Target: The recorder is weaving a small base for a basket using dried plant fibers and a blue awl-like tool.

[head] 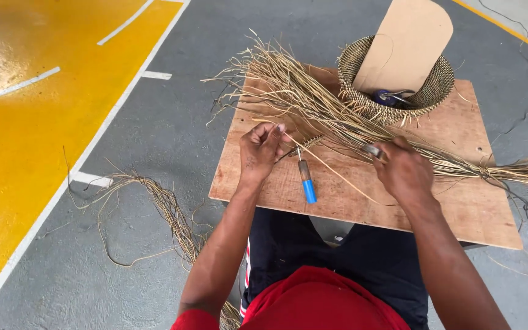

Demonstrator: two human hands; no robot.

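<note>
— What do we hold?
— Our left hand pinches a thin straw strand. Our right hand grips a small metal tool.
— What lies around us?
— A grass bundle crosses the wooden board. A blue-handled tool lies between our hands, and a woven basket stands behind.

This looks like a big hall used as a weaving workshop. The grey floor has yellow paint and white lines, with dry straw, a woven basket and a wooden board.
</note>
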